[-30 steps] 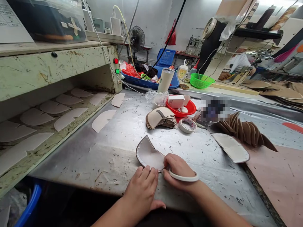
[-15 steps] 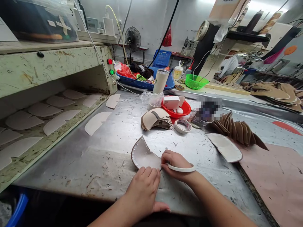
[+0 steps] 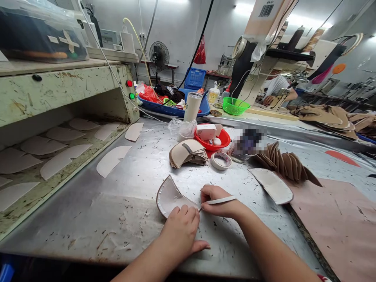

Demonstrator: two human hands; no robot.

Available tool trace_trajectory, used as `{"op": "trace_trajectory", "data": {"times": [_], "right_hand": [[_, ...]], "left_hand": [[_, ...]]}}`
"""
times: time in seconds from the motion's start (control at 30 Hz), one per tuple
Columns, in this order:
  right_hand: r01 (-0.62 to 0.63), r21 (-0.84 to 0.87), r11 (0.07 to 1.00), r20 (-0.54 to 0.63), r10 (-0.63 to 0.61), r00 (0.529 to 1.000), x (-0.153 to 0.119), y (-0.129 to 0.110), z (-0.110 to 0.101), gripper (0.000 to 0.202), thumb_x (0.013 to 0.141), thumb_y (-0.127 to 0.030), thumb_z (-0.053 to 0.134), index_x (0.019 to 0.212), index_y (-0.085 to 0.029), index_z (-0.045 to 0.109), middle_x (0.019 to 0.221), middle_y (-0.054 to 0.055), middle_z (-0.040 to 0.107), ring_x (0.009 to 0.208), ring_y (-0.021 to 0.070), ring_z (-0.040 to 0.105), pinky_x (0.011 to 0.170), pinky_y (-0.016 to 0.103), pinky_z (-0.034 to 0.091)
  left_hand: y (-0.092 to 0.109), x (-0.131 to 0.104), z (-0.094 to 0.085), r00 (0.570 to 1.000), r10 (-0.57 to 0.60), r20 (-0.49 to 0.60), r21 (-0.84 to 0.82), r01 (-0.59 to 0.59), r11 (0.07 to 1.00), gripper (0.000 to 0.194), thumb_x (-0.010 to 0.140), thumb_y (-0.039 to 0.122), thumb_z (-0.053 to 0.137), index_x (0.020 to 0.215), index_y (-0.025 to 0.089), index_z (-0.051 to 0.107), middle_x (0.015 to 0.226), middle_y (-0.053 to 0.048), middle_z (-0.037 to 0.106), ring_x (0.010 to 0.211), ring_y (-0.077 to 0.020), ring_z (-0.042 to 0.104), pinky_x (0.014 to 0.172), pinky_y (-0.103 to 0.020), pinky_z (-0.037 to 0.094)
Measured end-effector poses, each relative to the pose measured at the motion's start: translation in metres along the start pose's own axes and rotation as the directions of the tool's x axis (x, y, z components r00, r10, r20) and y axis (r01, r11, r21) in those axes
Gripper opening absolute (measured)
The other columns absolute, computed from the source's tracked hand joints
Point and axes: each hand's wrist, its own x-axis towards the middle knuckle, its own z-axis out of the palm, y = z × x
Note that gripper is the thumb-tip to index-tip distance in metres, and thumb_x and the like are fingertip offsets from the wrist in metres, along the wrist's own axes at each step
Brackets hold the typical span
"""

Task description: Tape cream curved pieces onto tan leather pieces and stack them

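Observation:
A curved, pale-faced piece (image 3: 173,197) with a dark rim and small pleats along its edge lies on the metal-topped table. My left hand (image 3: 180,227) presses its fingertips on the near part of the piece, thumb stretched out to the side. At the piece's right corner, my right hand (image 3: 217,201) is closed, thumb and forefinger pinched at the edge. A thin white ring (image 3: 225,199), seen nearly edge-on and looking like a narrow tape roll, is held in that hand. Fingers hide part of the ring, and a small dark tip shows at the pinch.
Behind the hands are a stack of curved pieces (image 3: 188,152), a tape roll (image 3: 221,161) and a red bowl (image 3: 226,141). Rightward lie a finished-looking pale piece (image 3: 272,186) and brown folded pieces (image 3: 286,162). Pale cutouts (image 3: 113,158) lie left. A person (image 3: 277,88) sits beyond.
The camera view has shifted, so the scene sits slightly further left. The white ring has tilted to a thinner edge-on line. Both hands stay at the curved piece.

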Motion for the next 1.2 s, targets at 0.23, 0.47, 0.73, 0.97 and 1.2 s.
{"op": "trace_trajectory", "data": {"times": [0.23, 0.47, 0.73, 0.97, 1.2], "right_hand": [[0.026, -0.016, 1.000, -0.035, -0.027, 0.999, 0.001, 0.006, 0.004, 0.014, 0.061, -0.002, 0.054, 0.060, -0.016, 0.058, 0.070, 0.000, 0.055, 0.064, 0.0113, 0.049, 0.058, 0.021, 0.036], [0.062, -0.215, 0.975, -0.079, -0.081, 0.994, -0.001, 0.007, 0.009, 0.012, 0.068, -0.006, 0.053, 0.069, -0.016, 0.061, 0.077, 0.004, 0.058, 0.066, 0.0138, 0.053, 0.060, 0.024, 0.040], [0.218, -0.467, 0.857, -0.435, -0.437, 0.787, -0.016, 0.033, 0.043, 0.020, 0.084, -0.010, 0.041, 0.075, -0.017, 0.057, 0.094, 0.012, 0.062, 0.080, 0.0197, 0.055, 0.072, 0.033, 0.045], [-0.052, 0.026, 0.998, -0.581, 0.057, 0.812, -0.011, 0.027, 0.016, 0.004, 0.078, -0.022, 0.054, 0.079, -0.018, 0.053, 0.086, 0.005, 0.056, 0.079, 0.0171, 0.055, 0.073, 0.032, 0.046], [0.122, 0.101, 0.987, -0.743, -0.007, 0.669, -0.016, -0.012, 0.015, 0.033, 0.067, -0.019, 0.063, 0.095, -0.020, 0.046, 0.121, 0.013, 0.050, 0.109, 0.0221, 0.050, 0.086, 0.036, 0.043]], "left_hand": [[-0.002, 0.005, 0.001, 0.999, -0.036, 0.024, -0.038, 0.037, 0.999, 0.080, 0.069, 0.069, 0.051, 0.124, 0.013, 0.045, 0.102, -0.010, 0.058, 0.091, -0.0264, 0.052, 0.075, -0.040, 0.046], [-0.003, 0.017, -0.005, 0.998, -0.042, 0.044, -0.036, 0.044, 0.998, 0.058, 0.071, 0.059, 0.059, 0.110, 0.016, 0.054, 0.097, -0.007, 0.060, 0.088, -0.0252, 0.054, 0.074, -0.039, 0.046], [-0.003, 0.013, -0.003, 0.999, -0.045, -0.011, -0.021, 0.045, 0.999, 0.065, 0.067, 0.060, 0.062, 0.115, 0.016, 0.052, 0.100, -0.008, 0.059, 0.091, -0.0257, 0.053, 0.076, -0.040, 0.045], [-0.009, -0.007, 0.009, 0.987, -0.022, -0.160, 0.074, 0.034, 0.997, 0.074, 0.065, 0.067, 0.059, 0.122, 0.022, 0.050, 0.113, -0.010, 0.058, 0.102, -0.0286, 0.050, 0.086, -0.042, 0.039], [-0.016, -0.030, 0.016, 0.760, 0.482, -0.437, 0.428, -0.296, 0.854, 0.030, 0.086, 0.051, 0.043, 0.104, 0.032, 0.058, 0.099, 0.007, 0.066, 0.098, -0.0128, 0.055, 0.082, -0.026, 0.033]]}}
